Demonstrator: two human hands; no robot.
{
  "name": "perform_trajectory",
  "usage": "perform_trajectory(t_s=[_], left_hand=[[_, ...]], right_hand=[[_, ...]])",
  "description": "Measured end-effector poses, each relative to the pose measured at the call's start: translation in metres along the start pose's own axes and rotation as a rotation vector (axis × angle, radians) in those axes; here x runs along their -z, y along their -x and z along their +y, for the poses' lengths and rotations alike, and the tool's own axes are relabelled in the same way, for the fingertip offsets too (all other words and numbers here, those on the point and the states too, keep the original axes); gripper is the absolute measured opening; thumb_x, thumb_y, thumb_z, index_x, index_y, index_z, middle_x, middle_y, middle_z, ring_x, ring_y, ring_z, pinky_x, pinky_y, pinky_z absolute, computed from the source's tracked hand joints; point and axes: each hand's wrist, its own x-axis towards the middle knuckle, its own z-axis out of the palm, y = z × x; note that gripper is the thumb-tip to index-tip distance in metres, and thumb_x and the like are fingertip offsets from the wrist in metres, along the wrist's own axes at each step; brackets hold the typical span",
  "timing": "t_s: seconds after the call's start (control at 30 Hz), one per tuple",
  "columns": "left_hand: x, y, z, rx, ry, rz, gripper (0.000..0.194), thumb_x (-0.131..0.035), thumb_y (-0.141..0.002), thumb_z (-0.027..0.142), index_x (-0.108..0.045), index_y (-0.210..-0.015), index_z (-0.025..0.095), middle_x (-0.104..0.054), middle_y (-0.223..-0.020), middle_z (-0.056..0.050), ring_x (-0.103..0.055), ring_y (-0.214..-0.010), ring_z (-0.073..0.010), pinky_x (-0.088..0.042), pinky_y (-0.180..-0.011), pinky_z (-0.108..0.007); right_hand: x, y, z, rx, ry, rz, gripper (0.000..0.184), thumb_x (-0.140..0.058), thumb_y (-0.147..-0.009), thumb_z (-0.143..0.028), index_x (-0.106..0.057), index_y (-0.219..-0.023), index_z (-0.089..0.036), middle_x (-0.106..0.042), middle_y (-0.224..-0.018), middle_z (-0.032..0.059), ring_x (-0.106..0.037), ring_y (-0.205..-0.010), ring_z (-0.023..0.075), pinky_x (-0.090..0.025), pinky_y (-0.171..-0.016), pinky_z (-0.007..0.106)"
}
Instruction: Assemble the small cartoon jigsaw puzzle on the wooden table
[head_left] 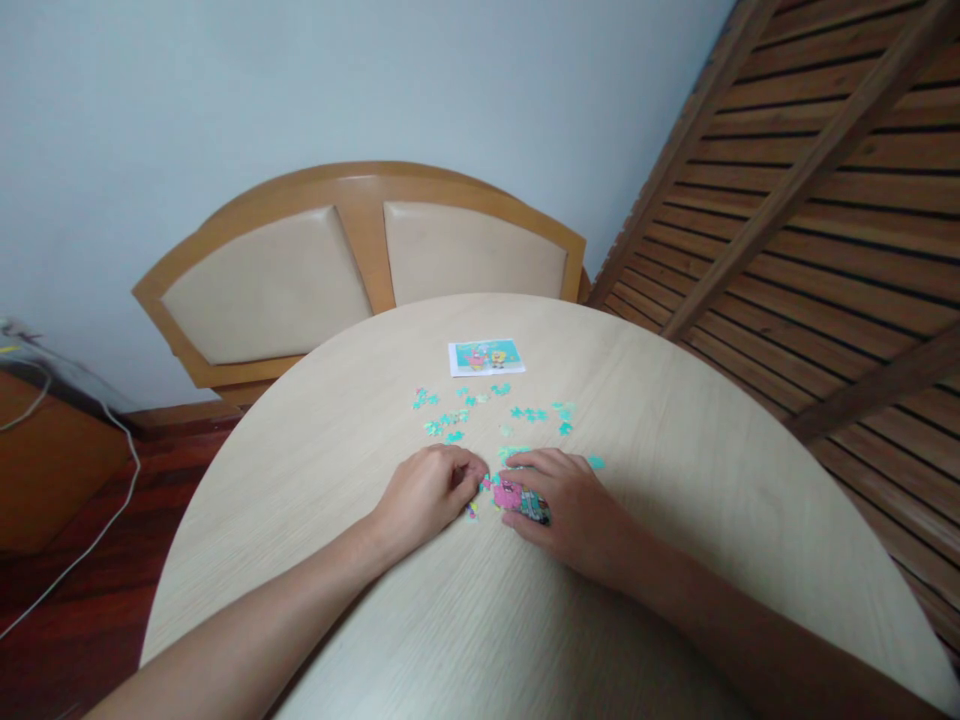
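On the table in front of me lies a partly joined section of jigsaw puzzle [508, 495], pink with teal and dark parts toward its right. My right hand [566, 500] spans this section, thumb at its near edge and fingers at its far edge; the palm hides its right end. My left hand [437, 485] is closed at the section's left side, fingertips pinching a small pink and teal puzzle piece [485, 483]. Just below those fingertips is a multicoloured puzzle piece [472, 511]. Loose teal puzzle pieces [529, 413] lie scattered beyond both hands.
A picture card [486, 357] with a pink and a yellow cartoon figure lies behind the loose pieces. The round wooden table [315, 450] meets a padded chair back [375, 240] at its far edge. A slatted wooden panel [810, 190] stands at right; a white cable [124, 500] hangs at left.
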Motion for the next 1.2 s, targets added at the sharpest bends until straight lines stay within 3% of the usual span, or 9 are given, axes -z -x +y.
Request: perform_trajectory(t_s=[0.27, 0.43, 0.83, 1.03, 1.2], left_hand=[[0.0, 0.002, 0.004, 0.047, -0.045, -0.011, 0.019, -0.053, -0.091, 0.026, -0.071, -0.09, 0.023, -0.07, -0.082, -0.001, -0.063, -0.073, -0.018, -0.043, -0.064, -0.027], [0.005, 0.005, 0.0, -0.103, -0.068, -0.056, 0.019, -0.063, -0.086, 0.026, -0.07, -0.103, 0.024, -0.069, -0.1, -0.004, -0.063, -0.095, -0.022, -0.049, -0.083, -0.031], [-0.001, 0.007, 0.006, 0.007, -0.095, -0.01, 0.012, -0.064, -0.088, 0.025, -0.071, -0.098, 0.025, -0.067, -0.096, -0.002, -0.063, -0.085, -0.0197, -0.046, -0.07, -0.029], [0.004, 0.009, 0.009, -0.153, -0.267, -0.059, 0.016, -0.056, -0.095, 0.022, -0.072, -0.091, 0.022, -0.068, -0.095, -0.004, -0.064, -0.089, -0.0211, -0.051, -0.073, -0.03], [0.009, 0.01, 0.016, -0.252, -0.431, -0.105, 0.024, -0.05, -0.1, 0.028, -0.073, -0.097, 0.02, -0.067, -0.099, -0.007, -0.065, -0.089, -0.0225, -0.054, -0.074, -0.033]], right_hand=[[-0.001, 0.0, -0.001, 0.001, 0.001, 0.003, 0.034, -0.073, -0.083, -0.034, -0.07, -0.116, -0.026, -0.068, -0.123, 0.008, -0.059, -0.115, 0.028, -0.043, -0.097, 0.046], [-0.002, 0.0, 0.0, 0.006, 0.011, 0.017, 0.035, -0.074, -0.083, -0.035, -0.069, -0.116, -0.025, -0.068, -0.123, 0.0085, -0.059, -0.115, 0.0284, -0.043, -0.097, 0.047], [0.001, 0.001, -0.002, 0.015, 0.015, 0.011, 0.029, -0.072, -0.085, -0.034, -0.071, -0.113, -0.027, -0.067, -0.122, 0.0077, -0.059, -0.114, 0.0275, -0.043, -0.096, 0.045], [0.005, 0.001, -0.003, 0.089, 0.115, -0.033, 0.028, -0.068, -0.09, -0.037, -0.07, -0.116, -0.029, -0.067, -0.122, 0.0085, -0.058, -0.113, 0.0288, -0.043, -0.095, 0.047], [0.01, 0.002, -0.006, 0.149, 0.186, -0.064, 0.027, -0.062, -0.094, -0.037, -0.069, -0.117, -0.025, -0.067, -0.122, 0.0097, -0.059, -0.112, 0.0293, -0.043, -0.096, 0.046]])
